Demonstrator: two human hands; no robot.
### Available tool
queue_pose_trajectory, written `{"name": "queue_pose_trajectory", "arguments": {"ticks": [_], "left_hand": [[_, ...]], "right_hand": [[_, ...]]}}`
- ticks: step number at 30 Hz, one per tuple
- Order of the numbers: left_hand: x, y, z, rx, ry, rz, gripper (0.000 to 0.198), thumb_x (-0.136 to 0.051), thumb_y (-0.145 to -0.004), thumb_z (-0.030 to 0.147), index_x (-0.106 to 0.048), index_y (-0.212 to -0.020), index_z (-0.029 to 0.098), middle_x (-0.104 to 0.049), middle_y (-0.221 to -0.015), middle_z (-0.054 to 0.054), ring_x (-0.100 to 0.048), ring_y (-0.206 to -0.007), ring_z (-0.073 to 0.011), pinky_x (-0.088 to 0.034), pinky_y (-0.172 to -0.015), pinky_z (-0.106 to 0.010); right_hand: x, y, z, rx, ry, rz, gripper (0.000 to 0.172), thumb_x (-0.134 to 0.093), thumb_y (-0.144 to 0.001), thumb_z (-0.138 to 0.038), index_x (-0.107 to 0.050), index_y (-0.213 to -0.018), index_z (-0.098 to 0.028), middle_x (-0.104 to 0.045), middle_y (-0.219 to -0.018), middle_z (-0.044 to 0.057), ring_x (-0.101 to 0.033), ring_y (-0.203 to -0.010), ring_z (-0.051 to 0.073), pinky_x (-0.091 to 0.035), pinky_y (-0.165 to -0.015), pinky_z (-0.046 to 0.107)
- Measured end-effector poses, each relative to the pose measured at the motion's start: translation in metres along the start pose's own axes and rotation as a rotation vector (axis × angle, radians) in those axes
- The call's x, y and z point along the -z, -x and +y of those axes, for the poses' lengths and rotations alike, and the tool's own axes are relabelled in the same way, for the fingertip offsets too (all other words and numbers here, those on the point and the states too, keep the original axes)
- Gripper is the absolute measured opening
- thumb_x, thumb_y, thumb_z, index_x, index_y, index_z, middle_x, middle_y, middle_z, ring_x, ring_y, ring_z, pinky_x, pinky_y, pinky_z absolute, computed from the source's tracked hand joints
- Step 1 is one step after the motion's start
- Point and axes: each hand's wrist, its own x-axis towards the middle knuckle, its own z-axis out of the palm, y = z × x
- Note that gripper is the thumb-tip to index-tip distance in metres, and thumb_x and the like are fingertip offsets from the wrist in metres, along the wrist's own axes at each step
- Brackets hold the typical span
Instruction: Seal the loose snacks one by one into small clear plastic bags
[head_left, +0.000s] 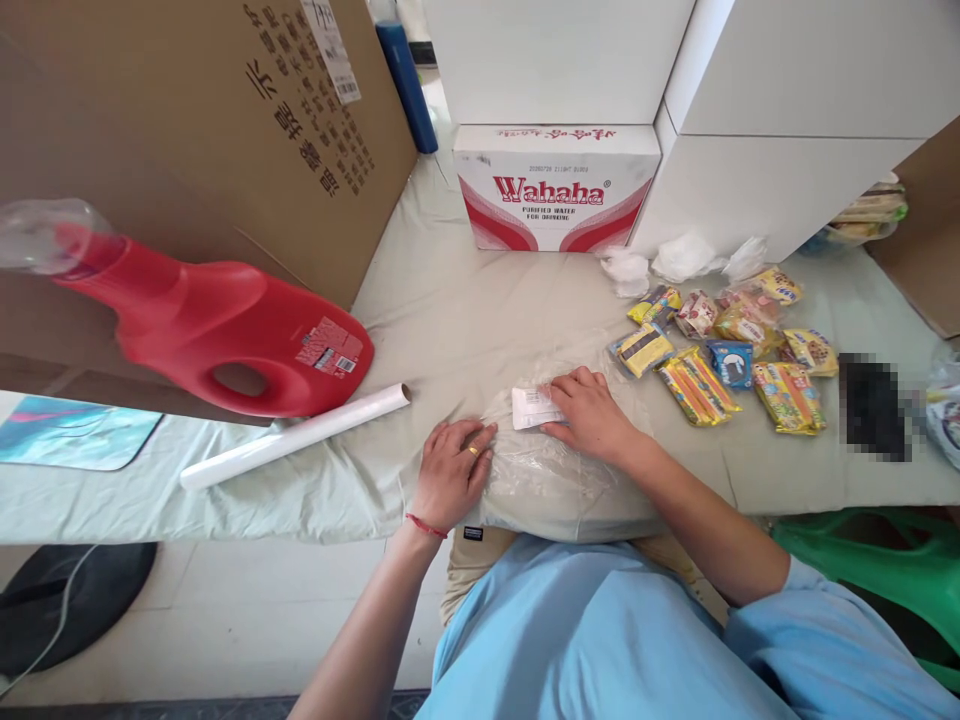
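Note:
A small white packet with fine grey print (529, 409) lies on a sheet of clear plastic film (544, 468) in front of me. My right hand (592, 415) has its fingers and thumb around the packet's right end, which they cover. My left hand (454, 470) rests at the film's left edge, fingers slightly bent and the thumb apart from them. It is separate from the packet. The film lies creased and spread on the cloth under and around the packet.
Several snack packs (699, 385) and crumpled white bags (684, 257) lie to the right. On the left are a white roll (300, 437), a red detergent bottle (247, 340) and a large cardboard box (225, 130). A Wahaha water box (555, 190) stands behind.

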Motion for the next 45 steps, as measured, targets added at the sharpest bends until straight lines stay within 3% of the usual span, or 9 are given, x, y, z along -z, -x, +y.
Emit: {"name": "queue_pose_trajectory", "arguments": {"ticks": [6,9,14,24,30,33,38,41,45], "left_hand": [[0.000,0.001,0.000,0.000,-0.013,-0.011,0.042,-0.048,-0.101,0.030,-0.061,-0.141,0.028,-0.066,-0.126,-0.010,-0.060,-0.121,-0.0281,-0.041,-0.116,-0.055],[-0.003,0.002,0.000,0.030,-0.040,0.021,0.045,-0.051,-0.099,0.033,-0.060,-0.143,0.029,-0.062,-0.134,-0.012,-0.053,-0.135,-0.0319,-0.041,-0.116,-0.056],[-0.004,0.003,0.000,0.049,-0.123,-0.003,0.046,-0.050,-0.099,0.034,-0.058,-0.145,0.029,-0.052,-0.156,-0.012,-0.036,-0.153,-0.0355,-0.027,-0.122,-0.066],[-0.002,0.001,0.001,0.066,-0.150,-0.078,0.048,-0.044,-0.102,0.031,-0.056,-0.148,0.024,-0.046,-0.162,-0.013,-0.038,-0.153,-0.0319,-0.024,-0.125,-0.064],[0.002,-0.002,0.001,0.089,-0.176,0.099,0.037,-0.048,-0.103,0.035,-0.072,-0.128,0.025,-0.059,-0.145,-0.015,-0.039,-0.149,-0.0360,-0.031,-0.121,-0.061],[0.005,-0.012,0.009,-0.022,-0.247,0.163,0.032,-0.057,-0.098,0.025,-0.074,-0.125,0.030,-0.066,-0.133,-0.012,-0.049,-0.138,-0.0328,-0.028,-0.121,-0.058],[0.005,-0.037,0.019,-0.292,-0.209,-0.044,0.046,-0.051,-0.095,0.011,-0.070,-0.130,0.034,-0.072,-0.129,-0.006,-0.057,-0.129,-0.0261,-0.028,-0.120,-0.051],[-0.001,-0.052,0.014,-0.194,-0.186,-0.103,0.048,-0.048,-0.097,0.017,-0.063,-0.141,0.032,-0.066,-0.143,-0.007,-0.047,-0.144,-0.0307,-0.015,-0.125,-0.063],[-0.009,-0.060,-0.003,0.160,-0.133,-0.079,0.052,-0.039,-0.104,0.036,-0.050,-0.153,0.025,-0.053,-0.157,-0.012,-0.035,-0.153,-0.0373,-0.005,-0.121,-0.077]], "right_hand": [[0.002,-0.007,-0.006,0.006,0.029,-0.038,0.052,-0.072,-0.093,-0.043,-0.061,-0.137,-0.018,-0.066,-0.131,0.016,-0.048,-0.118,0.035,-0.036,-0.096,0.048],[0.003,-0.006,-0.004,0.001,0.036,-0.049,0.049,-0.071,-0.093,-0.038,-0.061,-0.136,-0.017,-0.066,-0.132,0.015,-0.048,-0.118,0.035,-0.037,-0.095,0.047],[0.002,-0.004,0.001,-0.007,0.055,-0.062,0.046,-0.067,-0.092,-0.032,-0.062,-0.134,-0.014,-0.067,-0.127,0.016,-0.049,-0.115,0.035,-0.036,-0.095,0.047],[0.007,0.008,0.018,-0.007,0.056,-0.070,0.049,-0.068,-0.090,-0.033,-0.062,-0.135,-0.014,-0.065,-0.129,0.015,-0.048,-0.116,0.034,-0.034,-0.096,0.044],[0.007,0.011,0.020,-0.019,0.046,-0.079,0.051,-0.069,-0.092,-0.034,-0.060,-0.139,-0.015,-0.064,-0.131,0.016,-0.048,-0.119,0.034,-0.036,-0.098,0.046],[0.007,0.013,0.020,-0.007,0.023,-0.082,0.055,-0.070,-0.093,-0.034,-0.057,-0.143,-0.017,-0.059,-0.140,0.017,-0.047,-0.122,0.035,-0.039,-0.101,0.049],[0.000,0.023,0.026,0.005,-0.077,0.030,0.058,-0.069,-0.093,-0.029,-0.053,-0.147,-0.018,-0.046,-0.154,0.019,-0.046,-0.131,0.036,-0.041,-0.109,0.054],[-0.005,0.044,0.031,0.019,-0.159,0.157,0.046,-0.061,-0.098,-0.025,-0.055,-0.142,-0.016,-0.049,-0.150,0.021,-0.048,-0.134,0.033,-0.043,-0.112,0.053],[-0.012,0.096,0.029,0.069,-0.242,0.198,0.038,-0.058,-0.102,-0.030,-0.056,-0.138,-0.019,-0.055,-0.143,0.018,-0.052,-0.131,0.030,-0.048,-0.110,0.051]]}}
